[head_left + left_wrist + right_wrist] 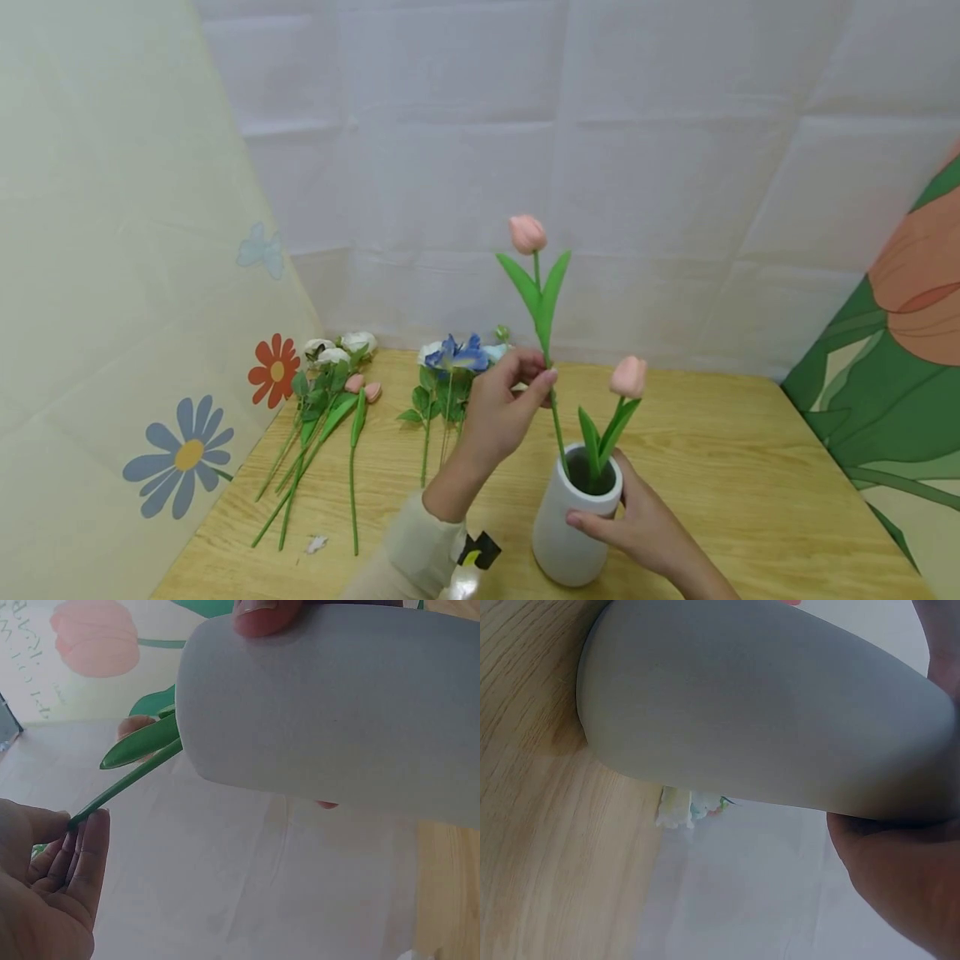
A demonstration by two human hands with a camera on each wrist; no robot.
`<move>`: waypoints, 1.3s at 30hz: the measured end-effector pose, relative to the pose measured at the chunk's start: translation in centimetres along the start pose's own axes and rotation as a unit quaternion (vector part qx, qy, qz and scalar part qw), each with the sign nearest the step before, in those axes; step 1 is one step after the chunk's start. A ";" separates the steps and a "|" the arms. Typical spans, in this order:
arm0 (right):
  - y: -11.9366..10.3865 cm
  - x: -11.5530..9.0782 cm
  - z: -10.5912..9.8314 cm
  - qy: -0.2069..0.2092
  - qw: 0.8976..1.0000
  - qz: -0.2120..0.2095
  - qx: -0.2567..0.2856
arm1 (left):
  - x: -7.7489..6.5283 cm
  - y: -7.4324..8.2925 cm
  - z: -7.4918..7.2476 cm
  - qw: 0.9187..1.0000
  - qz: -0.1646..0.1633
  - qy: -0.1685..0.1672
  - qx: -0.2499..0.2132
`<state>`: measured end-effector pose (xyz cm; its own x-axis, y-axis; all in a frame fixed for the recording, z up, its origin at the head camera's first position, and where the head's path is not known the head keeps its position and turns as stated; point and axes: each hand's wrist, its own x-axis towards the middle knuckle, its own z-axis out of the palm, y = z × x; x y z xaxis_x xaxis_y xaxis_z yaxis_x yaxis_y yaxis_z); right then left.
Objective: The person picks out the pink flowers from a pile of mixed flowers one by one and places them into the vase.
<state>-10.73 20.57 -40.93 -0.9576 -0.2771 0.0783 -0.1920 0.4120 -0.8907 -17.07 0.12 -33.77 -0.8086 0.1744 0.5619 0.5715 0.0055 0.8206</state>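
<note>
My left hand [504, 407] pinches the green stem of a pink tulip [528, 235] between thumb and fingers. The stem's lower end reaches inside the mouth of a white vase [567, 533], against its left side. A second, shorter-standing pink tulip [628, 377] leans to the right in the same vase. Around the vase's upper part curls my right hand [647, 521], thumb in front and fingers behind. In the left wrist view the pinched stem [124, 785] slants into the vase [322, 712]. The vase [757, 705] fills most of the right wrist view.
On the wooden table [720, 467] at the left lie white flowers [358, 341] and more pink tulips [372, 392]. A blue flower [459, 354] with leafy stems lies behind my left hand. A small white scrap [317, 544] is near the front left. Cloth backdrops stand around the table.
</note>
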 end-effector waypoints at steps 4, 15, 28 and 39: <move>0.1 0.0 0.0 0.001 1.000 -0.003 -0.002 | -0.3 -0.3 0.1 1.000 0.006 -0.005 -0.001; 0.1 0.1 -0.1 -0.002 1.000 0.011 0.003 | -1.3 -0.9 0.4 1.000 0.013 -0.021 -0.003; 0.2 0.2 0.0 -0.003 1.000 0.022 0.004 | -2.5 -1.3 0.5 0.998 0.039 -0.038 0.019; 0.0 0.2 -0.1 0.000 1.000 0.030 -0.001 | -3.4 -1.7 0.8 0.997 0.062 -0.038 0.013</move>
<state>-10.91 20.58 -40.92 -0.9675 -0.2517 0.0241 -0.1342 0.4304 -0.8926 -15.22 0.33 -37.16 -0.7191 0.2496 0.6485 0.6705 0.0044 0.7419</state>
